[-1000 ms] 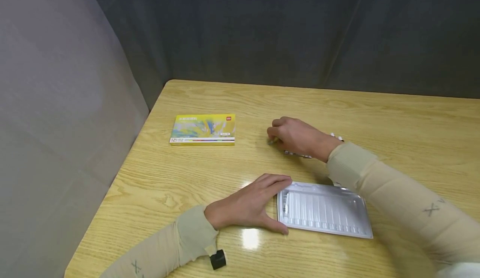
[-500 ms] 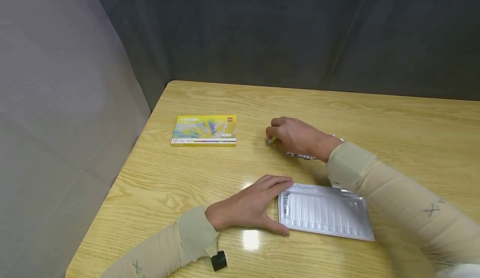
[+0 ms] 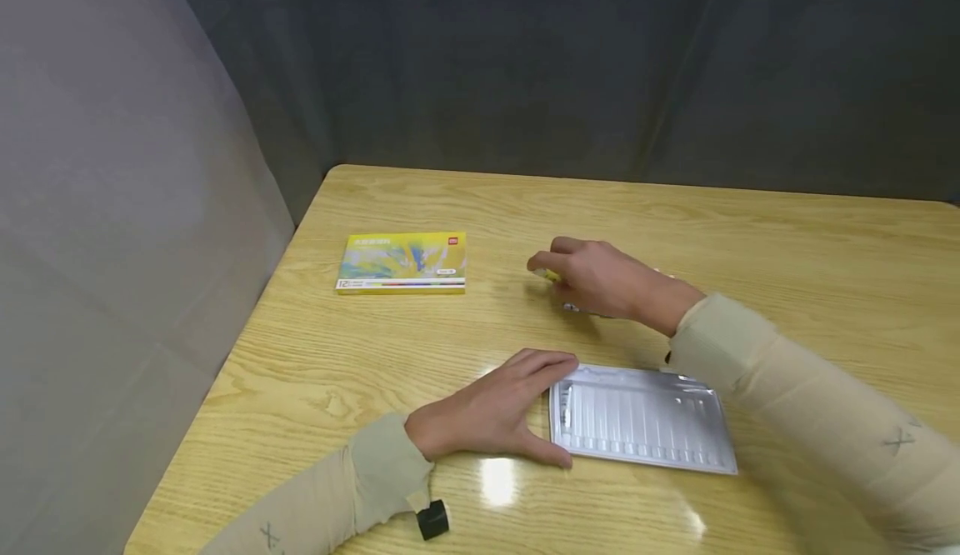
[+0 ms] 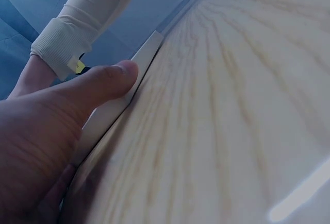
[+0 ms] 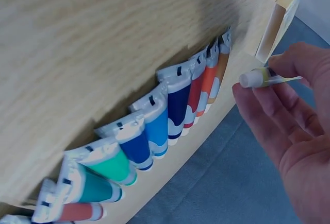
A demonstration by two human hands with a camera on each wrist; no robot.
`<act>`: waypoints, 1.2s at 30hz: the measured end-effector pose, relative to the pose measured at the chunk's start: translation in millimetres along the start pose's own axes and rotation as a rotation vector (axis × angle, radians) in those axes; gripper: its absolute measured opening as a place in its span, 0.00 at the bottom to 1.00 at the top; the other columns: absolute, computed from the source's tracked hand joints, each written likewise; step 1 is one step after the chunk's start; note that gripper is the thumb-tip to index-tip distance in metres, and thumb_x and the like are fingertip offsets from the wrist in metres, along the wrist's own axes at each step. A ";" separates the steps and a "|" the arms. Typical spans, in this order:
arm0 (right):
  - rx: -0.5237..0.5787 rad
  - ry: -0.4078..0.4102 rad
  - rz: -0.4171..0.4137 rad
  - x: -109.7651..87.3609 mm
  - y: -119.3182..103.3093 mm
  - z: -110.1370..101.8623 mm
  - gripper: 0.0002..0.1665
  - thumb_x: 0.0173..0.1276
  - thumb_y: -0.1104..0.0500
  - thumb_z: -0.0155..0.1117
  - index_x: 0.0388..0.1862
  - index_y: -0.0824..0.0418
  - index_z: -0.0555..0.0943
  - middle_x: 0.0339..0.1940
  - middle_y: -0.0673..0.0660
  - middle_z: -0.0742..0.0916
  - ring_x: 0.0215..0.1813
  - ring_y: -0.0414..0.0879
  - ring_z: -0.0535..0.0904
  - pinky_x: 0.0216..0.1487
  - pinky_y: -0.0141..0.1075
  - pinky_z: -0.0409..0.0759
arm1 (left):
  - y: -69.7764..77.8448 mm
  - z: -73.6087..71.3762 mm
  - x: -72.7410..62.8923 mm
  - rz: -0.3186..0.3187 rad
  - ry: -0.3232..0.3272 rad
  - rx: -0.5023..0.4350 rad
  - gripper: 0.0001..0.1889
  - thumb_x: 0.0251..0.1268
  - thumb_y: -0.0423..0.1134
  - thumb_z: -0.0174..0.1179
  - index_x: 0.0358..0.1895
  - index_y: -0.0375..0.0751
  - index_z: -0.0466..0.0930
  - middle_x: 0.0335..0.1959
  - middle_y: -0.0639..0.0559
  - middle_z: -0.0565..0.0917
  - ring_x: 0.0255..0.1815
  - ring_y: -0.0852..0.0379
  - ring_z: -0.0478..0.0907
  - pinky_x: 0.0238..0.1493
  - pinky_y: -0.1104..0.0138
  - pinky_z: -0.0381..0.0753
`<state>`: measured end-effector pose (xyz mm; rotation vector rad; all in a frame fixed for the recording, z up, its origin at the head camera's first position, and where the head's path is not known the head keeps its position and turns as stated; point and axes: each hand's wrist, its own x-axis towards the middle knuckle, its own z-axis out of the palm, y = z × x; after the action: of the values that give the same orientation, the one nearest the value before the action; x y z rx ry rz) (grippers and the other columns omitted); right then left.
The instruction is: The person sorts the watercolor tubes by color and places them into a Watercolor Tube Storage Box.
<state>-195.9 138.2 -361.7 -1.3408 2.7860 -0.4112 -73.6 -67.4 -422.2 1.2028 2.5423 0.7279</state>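
My right hand (image 3: 600, 276) pinches a small yellow paint tube (image 5: 263, 77) with a white cap between thumb and fingers, above the table. Beside it, in the right wrist view, several paint tubes (image 5: 136, 149) in blues, greens, reds, orange and brown lie in a row; in the head view that hand mostly covers them. My left hand (image 3: 495, 413) holds the left end of a shallow plastic tray (image 3: 645, 417), thumb at the near edge and fingers at the far corner. One pale tube (image 3: 566, 405) lies in the tray's leftmost slot.
A flat yellow paint box (image 3: 401, 263) lies at the back left of the wooden table (image 3: 360, 355). A dark curtain (image 3: 480, 63) hangs behind the table, and a grey cloth panel (image 3: 135, 205) stands along its left side.
My right hand has risen slightly and turned, and more of the yellow paint tube shows in its fingers. The left hand keeps its place at the tray.
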 end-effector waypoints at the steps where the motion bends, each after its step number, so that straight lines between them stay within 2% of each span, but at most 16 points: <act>1: 0.006 0.014 0.000 -1.6 0.1 0.5 0.24 0.65 0.69 0.71 0.60 0.59 0.83 0.43 0.57 0.86 0.32 0.43 0.78 0.39 0.39 0.84 | 0.0 -0.1 0.0 -0.002 0.000 -0.001 0.58 0.54 0.70 0.71 0.83 0.45 0.55 0.82 0.54 0.62 0.81 0.57 0.61 0.83 0.65 0.65; 10: 0.049 0.112 0.073 -20.1 -2.3 -3.5 0.21 0.65 0.65 0.74 0.57 0.61 0.84 0.37 0.55 0.87 0.36 0.46 0.83 0.39 0.40 0.85 | 2.2 -2.0 -0.1 -0.004 -0.002 -0.013 0.59 0.54 0.69 0.72 0.83 0.45 0.55 0.83 0.54 0.62 0.82 0.57 0.60 0.83 0.65 0.64; 17: 0.101 0.154 0.136 -35.3 -10.3 -4.0 0.21 0.65 0.63 0.74 0.57 0.59 0.84 0.36 0.51 0.87 0.36 0.41 0.82 0.39 0.37 0.84 | 2.6 -2.5 0.2 -0.003 -0.007 -0.009 0.59 0.54 0.70 0.72 0.83 0.44 0.55 0.83 0.54 0.61 0.82 0.57 0.60 0.83 0.64 0.64; 23: 0.112 0.235 0.154 -47.7 -14.2 2.3 0.19 0.65 0.62 0.74 0.55 0.57 0.85 0.33 0.49 0.87 0.36 0.42 0.83 0.37 0.36 0.83 | 1.5 -0.9 0.0 -0.002 0.001 -0.023 0.58 0.54 0.69 0.72 0.83 0.44 0.56 0.83 0.54 0.62 0.82 0.57 0.60 0.83 0.64 0.64; 29: 0.151 0.294 0.197 -58.3 -19.5 5.8 0.19 0.65 0.62 0.75 0.54 0.56 0.86 0.34 0.48 0.89 0.36 0.41 0.84 0.39 0.41 0.87 | 1.8 -1.1 -0.1 -0.001 0.006 -0.028 0.58 0.53 0.68 0.73 0.83 0.44 0.56 0.82 0.54 0.62 0.81 0.58 0.60 0.83 0.64 0.64; 36: 0.180 0.366 0.202 -69.0 -26.5 7.2 0.22 0.61 0.65 0.77 0.55 0.58 0.87 0.35 0.49 0.91 0.37 0.40 0.88 0.40 0.45 0.89 | 2.9 -1.7 -0.2 -0.004 0.005 -0.022 0.59 0.52 0.68 0.74 0.83 0.44 0.56 0.82 0.53 0.63 0.81 0.57 0.61 0.83 0.64 0.65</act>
<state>-131.2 174.0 -368.6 -1.0215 3.0339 -0.9568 -72.2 -66.5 -419.2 1.1900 2.5327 0.7570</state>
